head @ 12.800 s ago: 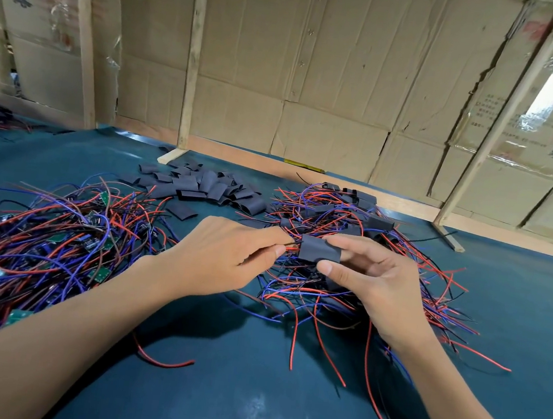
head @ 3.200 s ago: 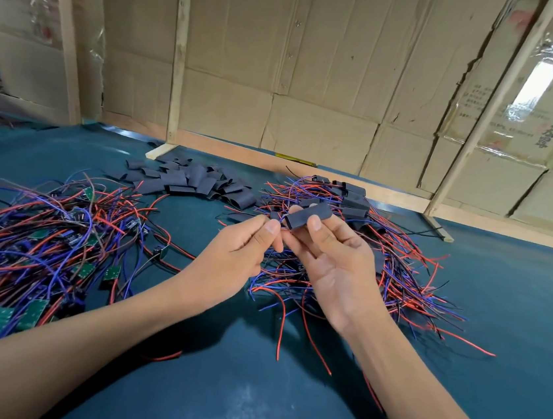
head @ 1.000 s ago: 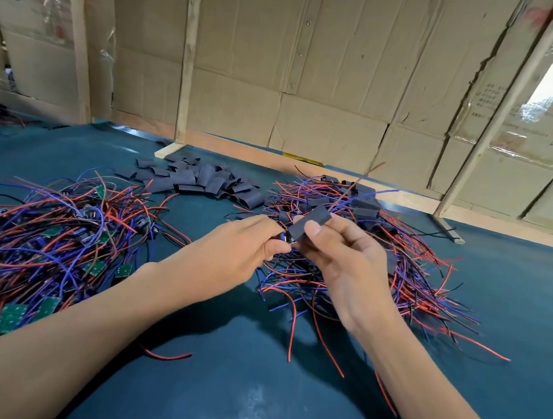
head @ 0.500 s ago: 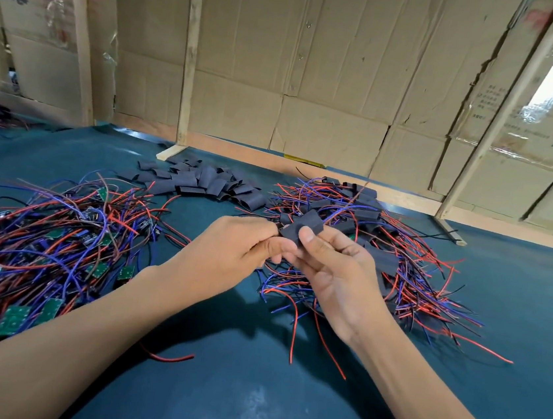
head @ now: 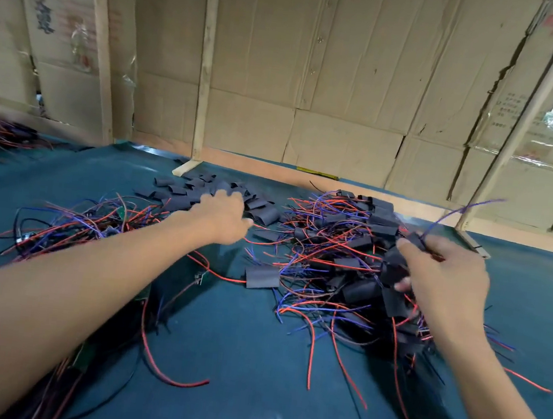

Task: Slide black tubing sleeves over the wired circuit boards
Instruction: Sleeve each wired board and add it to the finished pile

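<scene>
Print on the cardboard wall point(head: 369, 82) is illegible.

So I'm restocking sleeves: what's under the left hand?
The left hand reaches onto the pile of loose black sleeves at the back of the table; whatever its fingers touch or grip is hidden.

I had a single head view, worn high and close over the table point(head: 247, 395), facing forward and down toward the cardboard wall point(head: 352, 80), with both forearms reaching in from the bottom edge
</scene>
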Demonstrator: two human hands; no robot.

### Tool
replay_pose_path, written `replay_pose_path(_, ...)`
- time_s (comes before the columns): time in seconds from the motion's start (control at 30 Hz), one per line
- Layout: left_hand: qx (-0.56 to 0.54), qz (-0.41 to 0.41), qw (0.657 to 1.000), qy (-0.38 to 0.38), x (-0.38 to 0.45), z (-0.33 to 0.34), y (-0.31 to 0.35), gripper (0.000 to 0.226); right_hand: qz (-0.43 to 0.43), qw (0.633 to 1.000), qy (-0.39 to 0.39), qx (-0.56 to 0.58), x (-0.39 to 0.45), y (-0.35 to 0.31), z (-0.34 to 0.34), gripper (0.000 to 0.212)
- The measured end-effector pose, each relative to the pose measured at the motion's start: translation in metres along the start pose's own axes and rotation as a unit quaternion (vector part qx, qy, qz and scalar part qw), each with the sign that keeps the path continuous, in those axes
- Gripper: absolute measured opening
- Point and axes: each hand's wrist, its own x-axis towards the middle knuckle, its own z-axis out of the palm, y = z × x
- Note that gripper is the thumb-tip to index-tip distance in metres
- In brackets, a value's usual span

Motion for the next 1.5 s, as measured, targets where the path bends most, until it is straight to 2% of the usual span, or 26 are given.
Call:
replay_pose_path(0.07,0.03,0.018,0.999,-0.011,0.014,0.007,-0.011,0.053,0.012,0.998,-0.004,-0.069,0.003,0.003,-0.005,0.029)
replay_pose_path(0.17,0.082,0.031,0.995,-0.049,0.026,0.027,-0.02,0.055,0.024,0.992,0.017,-0.123,0.012,0.005,-0.015,0.033)
replay_pose_path(0.27,0.162,0.054,0.985,0.0,0.041,0.033,-0.032,0.055,0.035,0.99,0.03,-0.133,0.012,0.007,-0.017,0.038)
replay_pose_path(0.33,0.139,0.066,0.988,0.017,0.056,0.03,-0.041,0.056,0.04,0.99,0.057,-0.125,0.01,0.007,-0.015,0.039)
replay_pose_path(0.43,0.11,0.044,0.991,-0.065,0.069,0.026,-0.051,0.063,0.019,0.99,0.083,-0.113,0.007,0.004,-0.011,0.036)
replay_pose_path(0.53,0.14,0.033,0.983,-0.112,0.075,0.027,-0.05,0.055,-0.023,0.993,0.076,-0.092,-0.001,0.002,-0.003,0.033)
replay_pose_path(0.7,0.121,0.03,0.992,-0.008,0.056,0.023,-0.029,0.017,-0.104,0.99,0.074,-0.062,-0.011,0.002,0.008,0.035)
replay_pose_path(0.8,0.159,0.028,0.985,0.065,0.039,0.014,-0.016,0.022,-0.161,0.981,0.098,-0.041,-0.017,-0.001,0.012,0.034)
replay_pose_path(0.83,0.127,0.032,0.988,0.084,0.033,0.009,-0.013,0.025,-0.184,0.978,0.093,-0.032,-0.02,-0.003,0.013,0.033)
replay_pose_path(0.9,-0.058,0.03,0.994,0.089,0.014,-0.007,-0.004,0.031,-0.217,0.975,0.037,0.011,-0.028,-0.011,0.018,0.024)
replay_pose_path(0.93,-0.174,0.044,0.982,0.058,0.002,-0.015,0.003,0.033,-0.212,0.976,-0.015,0.051,-0.032,-0.016,0.022,0.017)
replay_pose_path(0.97,-0.276,0.065,0.959,-0.002,-0.015,-0.023,0.011,0.031,-0.187,0.974,-0.075,0.099,-0.037,-0.021,0.026,0.02)
replay_pose_path(1.0,-0.354,0.093,0.928,-0.071,-0.033,-0.028,0.018,0.027,-0.147,0.968,-0.136,0.149,-0.041,-0.027,0.03,0.033)
replay_pose_path(1.07,-0.433,0.146,0.871,-0.182,-0.069,-0.03,0.03,0.017,-0.06,0.934,-0.246,0.25,-0.047,-0.036,0.036,0.053)
replay_pose_path(1.1,-0.462,0.162,0.845,-0.215,-0.085,-0.029,0.033,0.012,-0.037,0.913,-0.291,0.285,-0.048,-0.037,0.038,0.053)
replay_pose_path(1.2,-0.577,0.149,0.765,-0.243,-0.119,-0.023,0.037,0.01,-0.028,0.86,-0.359,0.362,-0.049,-0.038,0.034,0.039)
replay_pose_path(1.27,-0.641,0.11,0.722,-0.235,-0.129,-0.026,0.035,0.019,-0.005,0.813,-0.397,0.427,-0.051,-0.039,0.03,0.041)
replay_pose_path(1.3,-0.64,0.1,0.729,-0.219,-0.13,-0.027,0.033,0.027,-0.002,0.801,-0.405,0.441,-0.051,-0.04,0.03,0.04)
replay_pose_path(1.33,-0.588,0.097,0.782,-0.183,-0.128,-0.028,0.028,0.038,0.001,0.803,-0.403,0.439,-0.052,-0.04,0.031,0.038)
replay_pose_path(1.37,-0.467,0.104,0.868,-0.137,-0.123,-0.028,0.021,0.053,0.01,0.813,-0.393,0.43,-0.052,-0.042,0.033,0.037)
replay_pose_path(1.4,-0.278,0.107,0.951,-0.083,-0.117,-0.028,0.011,0.065,0.023,0.826,-0.38,0.416,-0.053,-0.043,0.036,0.037)
replay_pose_path(1.43,-0.067,0.092,0.993,-0.037,-0.112,-0.027,0.001,0.071,0.038,0.839,-0.364,0.402,-0.053,-0.043,0.038,0.038)
replay_pose_path(1.47,0.07,0.067,0.995,-0.026,-0.105,-0.026,-0.008,0.068,0.055,0.85,-0.35,0.39,-0.052,-0.042,0.04,0.04)
replay_pose_path(1.5,0.12,0.046,0.991,-0.043,-0.102,-0.024,-0.015,0.061,0.074,0.857,-0.34,0.381,-0.051,-0.041,0.041,0.041)
